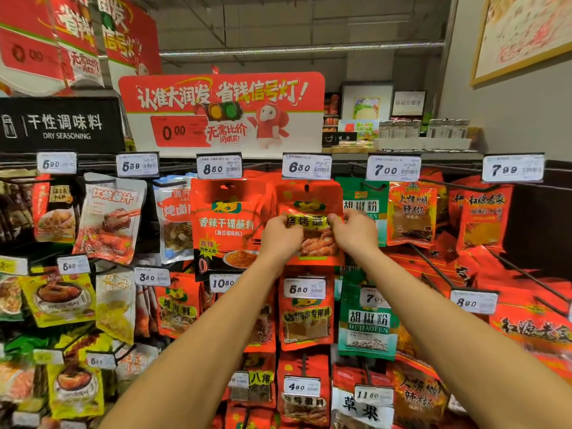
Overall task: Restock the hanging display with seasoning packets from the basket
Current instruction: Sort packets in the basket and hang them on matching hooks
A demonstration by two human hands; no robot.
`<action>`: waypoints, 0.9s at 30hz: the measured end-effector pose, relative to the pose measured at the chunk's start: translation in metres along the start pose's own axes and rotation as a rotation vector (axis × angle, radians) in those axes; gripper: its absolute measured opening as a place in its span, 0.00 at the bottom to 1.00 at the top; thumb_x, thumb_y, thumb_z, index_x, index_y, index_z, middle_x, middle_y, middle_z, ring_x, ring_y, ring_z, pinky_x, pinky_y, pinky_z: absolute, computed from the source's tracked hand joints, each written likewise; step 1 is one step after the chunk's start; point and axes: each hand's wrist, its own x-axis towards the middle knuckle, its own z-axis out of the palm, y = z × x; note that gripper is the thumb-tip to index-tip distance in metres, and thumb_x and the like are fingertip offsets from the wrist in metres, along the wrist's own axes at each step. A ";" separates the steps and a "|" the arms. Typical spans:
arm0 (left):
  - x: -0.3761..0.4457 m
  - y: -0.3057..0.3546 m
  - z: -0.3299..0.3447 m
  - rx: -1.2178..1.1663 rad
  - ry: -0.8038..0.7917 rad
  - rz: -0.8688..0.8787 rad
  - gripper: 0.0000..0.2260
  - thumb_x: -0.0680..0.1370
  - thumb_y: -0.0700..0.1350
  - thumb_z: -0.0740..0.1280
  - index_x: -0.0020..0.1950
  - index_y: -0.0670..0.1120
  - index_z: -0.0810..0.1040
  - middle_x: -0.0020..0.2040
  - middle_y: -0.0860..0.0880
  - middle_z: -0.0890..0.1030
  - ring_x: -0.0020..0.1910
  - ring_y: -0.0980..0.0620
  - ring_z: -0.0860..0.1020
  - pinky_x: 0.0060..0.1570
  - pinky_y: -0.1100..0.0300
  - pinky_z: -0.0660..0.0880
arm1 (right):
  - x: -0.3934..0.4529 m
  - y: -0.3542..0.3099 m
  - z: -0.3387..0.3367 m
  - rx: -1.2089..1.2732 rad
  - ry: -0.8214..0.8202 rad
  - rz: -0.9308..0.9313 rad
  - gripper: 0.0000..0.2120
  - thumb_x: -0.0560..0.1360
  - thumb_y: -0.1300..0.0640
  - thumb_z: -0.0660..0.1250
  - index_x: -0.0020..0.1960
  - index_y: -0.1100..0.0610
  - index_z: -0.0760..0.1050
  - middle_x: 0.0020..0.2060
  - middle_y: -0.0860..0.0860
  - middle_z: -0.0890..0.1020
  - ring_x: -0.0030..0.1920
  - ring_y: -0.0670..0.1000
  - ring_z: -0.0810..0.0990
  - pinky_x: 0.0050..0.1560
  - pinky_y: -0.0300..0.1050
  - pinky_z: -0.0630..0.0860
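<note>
Mid-restock: my left hand (280,235) and right hand (353,232) each grip one red packet (309,212) at its hook (307,187); basket unseen.

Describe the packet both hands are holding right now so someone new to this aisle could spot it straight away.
Find the big red promotional sign above the hanging display, then drop to the 6.30 price tag under its right end. The red seasoning packet hangs below that tag, pinched by the left hand and right hand. Unlike its neighbours, it has a yellow title band.
</note>
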 end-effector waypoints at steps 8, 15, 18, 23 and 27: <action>0.012 0.005 0.002 -0.034 -0.044 -0.051 0.25 0.74 0.37 0.61 0.72 0.43 0.74 0.58 0.43 0.83 0.58 0.42 0.80 0.55 0.52 0.75 | 0.023 -0.010 0.007 0.150 -0.087 0.227 0.18 0.80 0.44 0.66 0.56 0.59 0.80 0.58 0.59 0.82 0.56 0.60 0.80 0.54 0.49 0.74; 0.004 -0.010 0.000 -0.030 -0.037 -0.019 0.23 0.79 0.40 0.64 0.74 0.44 0.72 0.62 0.47 0.80 0.47 0.55 0.76 0.45 0.62 0.69 | -0.012 0.009 0.002 0.470 -0.022 0.227 0.16 0.79 0.44 0.68 0.54 0.57 0.79 0.34 0.49 0.84 0.28 0.43 0.82 0.29 0.38 0.76; -0.006 -0.010 -0.004 -0.014 -0.032 0.035 0.27 0.80 0.42 0.64 0.79 0.44 0.65 0.74 0.48 0.72 0.46 0.63 0.74 0.46 0.67 0.69 | -0.024 0.017 -0.008 0.376 0.021 0.144 0.14 0.79 0.44 0.67 0.55 0.54 0.81 0.43 0.46 0.83 0.41 0.45 0.83 0.45 0.44 0.79; -0.029 -0.016 -0.019 -0.033 0.052 0.111 0.17 0.80 0.43 0.66 0.69 0.47 0.78 0.40 0.62 0.79 0.27 0.74 0.74 0.29 0.78 0.70 | -0.049 0.026 -0.037 0.506 0.001 0.090 0.08 0.81 0.53 0.65 0.50 0.56 0.81 0.39 0.50 0.86 0.39 0.50 0.85 0.44 0.50 0.83; -0.056 -0.016 -0.028 -0.102 0.033 0.100 0.07 0.81 0.42 0.65 0.55 0.49 0.82 0.52 0.51 0.85 0.47 0.58 0.83 0.52 0.59 0.79 | -0.082 0.034 -0.065 0.669 -0.120 0.110 0.08 0.81 0.60 0.65 0.46 0.60 0.80 0.31 0.53 0.83 0.27 0.50 0.80 0.28 0.41 0.78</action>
